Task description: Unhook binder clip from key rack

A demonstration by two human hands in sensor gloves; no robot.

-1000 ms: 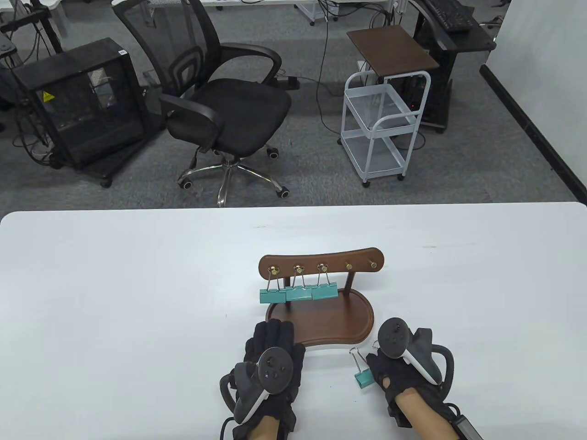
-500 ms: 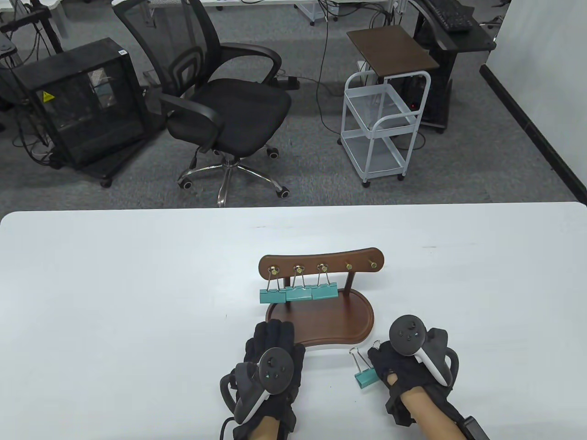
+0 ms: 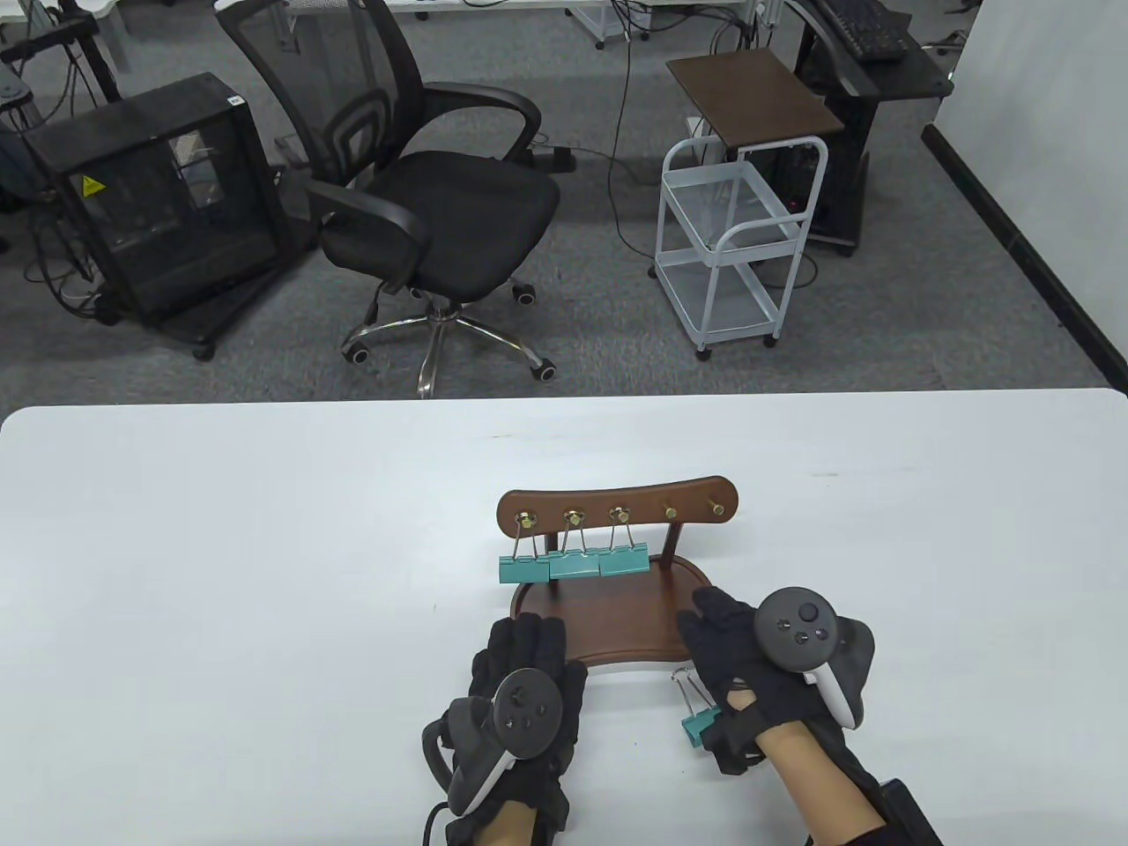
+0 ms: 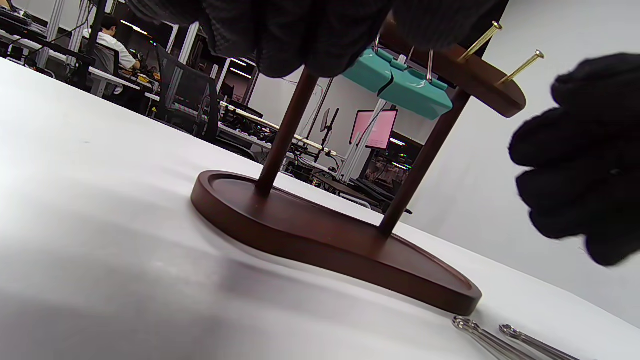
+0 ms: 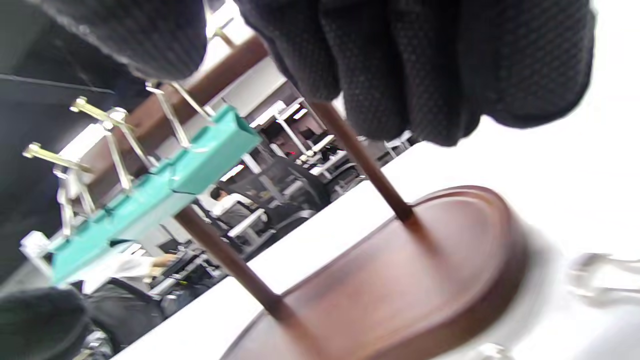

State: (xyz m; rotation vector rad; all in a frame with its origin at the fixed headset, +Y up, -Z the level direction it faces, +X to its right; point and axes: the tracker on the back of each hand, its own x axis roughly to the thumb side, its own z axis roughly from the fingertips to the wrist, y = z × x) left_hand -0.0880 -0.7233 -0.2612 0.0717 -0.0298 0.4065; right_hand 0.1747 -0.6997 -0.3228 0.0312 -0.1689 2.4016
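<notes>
I see a plain white counter (image 3: 264, 546), dark reddish-brown key rack (image 3: 617, 612) with brass-gold pegs (image 3: 671, 512), three teal binder clips (image 3: 573, 564) on silver wire handles, another teal clip (image 3: 696, 728) lying loose, my black-gloved hands (image 3: 524, 674) carrying grey-and-white trackers (image 3: 529, 709).

We cannot read any text. We see only a yellow triangle warning sign (image 3: 91, 186) on the black computer case (image 3: 159, 203) on the floor; its symbol is too small.

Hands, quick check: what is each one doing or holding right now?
Left hand: rests at the front edge of the key rack base, holding nothing visible.
Right hand: fingers spread, empty, over the base's right end.
</notes>
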